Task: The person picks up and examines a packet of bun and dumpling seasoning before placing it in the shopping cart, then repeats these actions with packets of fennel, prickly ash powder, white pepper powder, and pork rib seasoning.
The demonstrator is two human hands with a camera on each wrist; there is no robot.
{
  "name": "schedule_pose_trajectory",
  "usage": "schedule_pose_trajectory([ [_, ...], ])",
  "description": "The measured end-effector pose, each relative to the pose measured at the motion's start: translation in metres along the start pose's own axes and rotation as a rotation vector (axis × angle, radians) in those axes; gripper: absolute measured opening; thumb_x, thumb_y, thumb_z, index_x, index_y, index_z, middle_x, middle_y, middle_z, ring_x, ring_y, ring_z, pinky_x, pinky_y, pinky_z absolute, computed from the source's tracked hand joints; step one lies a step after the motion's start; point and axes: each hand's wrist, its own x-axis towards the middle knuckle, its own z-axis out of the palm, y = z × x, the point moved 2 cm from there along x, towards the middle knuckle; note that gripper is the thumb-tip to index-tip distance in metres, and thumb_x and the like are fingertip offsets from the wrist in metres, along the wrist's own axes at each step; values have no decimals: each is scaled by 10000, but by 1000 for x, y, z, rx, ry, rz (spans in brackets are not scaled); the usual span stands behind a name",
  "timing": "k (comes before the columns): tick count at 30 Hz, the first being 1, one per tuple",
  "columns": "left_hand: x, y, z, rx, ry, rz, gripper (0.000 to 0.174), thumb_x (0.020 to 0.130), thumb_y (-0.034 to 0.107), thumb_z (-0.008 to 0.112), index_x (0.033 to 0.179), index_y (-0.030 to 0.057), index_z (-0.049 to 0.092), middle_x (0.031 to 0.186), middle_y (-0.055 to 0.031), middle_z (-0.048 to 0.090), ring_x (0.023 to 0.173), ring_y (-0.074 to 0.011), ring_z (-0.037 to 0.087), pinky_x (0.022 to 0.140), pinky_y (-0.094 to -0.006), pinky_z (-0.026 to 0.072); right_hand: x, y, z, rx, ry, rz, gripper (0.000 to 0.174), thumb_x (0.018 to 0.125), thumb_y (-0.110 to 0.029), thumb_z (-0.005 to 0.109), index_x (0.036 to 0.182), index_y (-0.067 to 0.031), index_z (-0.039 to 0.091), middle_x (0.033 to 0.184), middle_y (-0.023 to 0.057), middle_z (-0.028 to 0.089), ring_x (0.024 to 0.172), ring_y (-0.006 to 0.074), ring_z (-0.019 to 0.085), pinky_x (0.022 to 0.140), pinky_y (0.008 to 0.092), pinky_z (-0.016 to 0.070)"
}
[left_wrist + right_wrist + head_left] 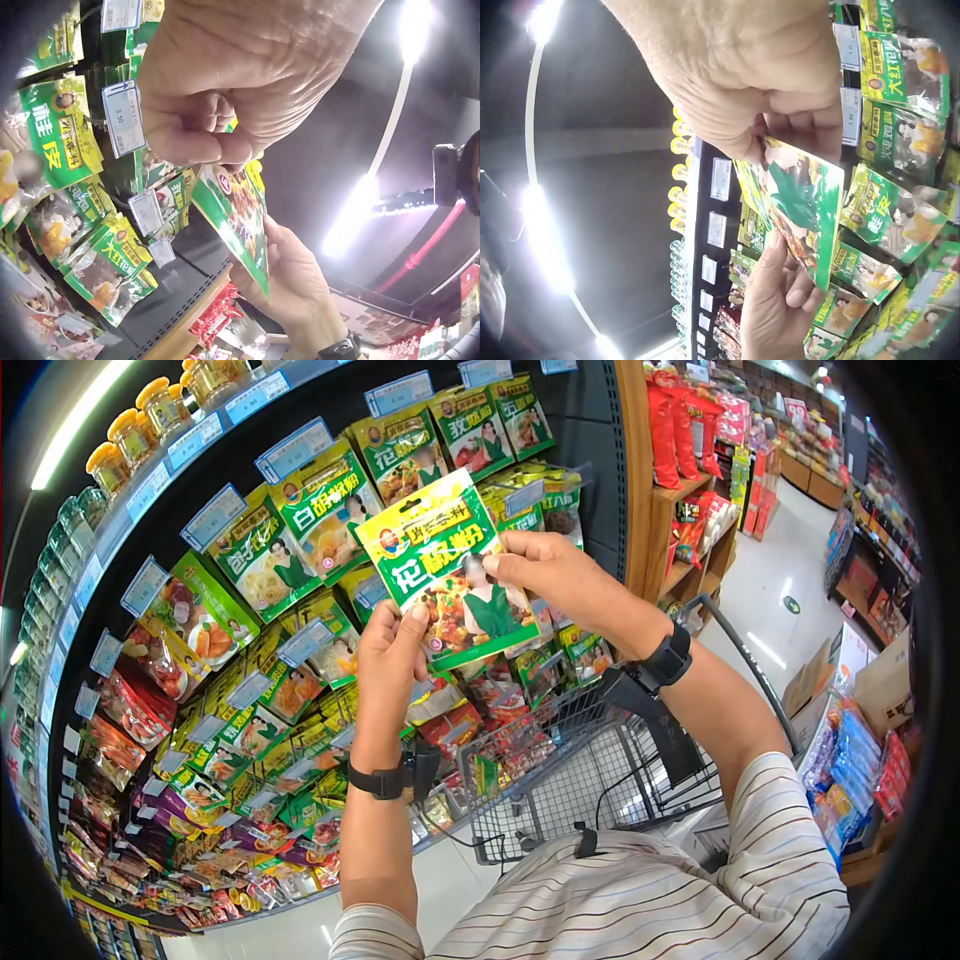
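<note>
A green and yellow spice packet is held up before the shelf, its printed front facing the head camera. The left hand pinches its lower left edge, thumb on the front. On the packet's upper right edge, the right hand grips with its thumb over the front. In the left wrist view the packet hangs below the left hand, with the right hand at its far side. The right wrist view shows the packet between the right hand and the left hand.
Hanging packets with price tags fill the shelf behind. Jars line the upper left. A wire shopping cart stands below the hands. Red bags sit on a wooden rack at right, beside an aisle floor.
</note>
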Motion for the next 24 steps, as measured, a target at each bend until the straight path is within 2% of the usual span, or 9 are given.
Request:
schedule_pose_trajectory([
  [5,11,8,2,-13,51,68,275,978,306,626,1026,40,577,728,10,584,490,-41,457,450,-189,365,-1,-15,2,5,49,-103,206,968,-208,590,1020,-20,656,799,-40,596,683,21,506,586,211,394],
  [8,16,1,6,15,110,130,393,985,309,611,1207,2,510,906,-57,621,630,-83,576,531,-210,476,-6,-20,7,-55,119,-168,196,962,-186,591,1042,-17,650,797,-34,594,708,34,520,607,219,407],
  [11,7,14,29,-19,237,243,567,995,321,588,1393,-15,363,1136,-138,587,856,-150,652,644,-269,559,-11,-25,15,-286,221,-350,212,939,-160,598,1080,-5,634,825,30,627,727,112,573,638,270,448],
  [12,0,19,31,-1,161,217,659,1005,360,565,1473,-1,274,1276,-163,526,1059,-198,626,782,-315,566,-15,-27,22,-399,257,-474,224,927,-152,605,1093,-3,629,852,63,640,743,156,600,655,298,467],
  [13,-3,15,33,-110,68,228,653,1008,374,557,1470,3,284,1272,-154,531,1077,-200,618,826,-323,550,-21,-29,31,-512,290,-597,239,915,-144,612,1106,-2,624,878,95,654,759,200,627,672,327,486],
  [14,-5,7,36,-218,-23,239,647,1010,388,549,1468,7,294,1268,-144,536,1094,-202,609,871,-332,534,-29,-30,40,-575,253,-648,271,879,-133,636,1119,-8,625,1019,175,650,896,327,647,760,401,516],
  [18,-13,1,40,-437,-101,153,476,1028,393,504,1337,32,461,1232,-94,578,1115,-184,587,971,-345,463,-48,-31,59,-791,143,-671,271,916,-122,617,1167,-21,631,1225,183,613,1113,356,600,915,408,494],
  [20,-12,8,41,-526,-72,105,331,1045,323,477,1224,52,541,1203,-85,624,1104,-174,605,946,-340,483,-46,-27,56,-697,116,-704,256,916,-113,615,1153,-17,634,1193,174,627,1064,333,621,881,387,506],
  [24,-10,22,36,-544,31,79,314,1037,264,485,1254,45,548,1179,-77,649,1036,-171,652,881,-339,541,-41,-31,43,-513,146,-601,211,877,-70,616,1080,-15,635,1023,147,647,837,280,646,708,362,516],
])
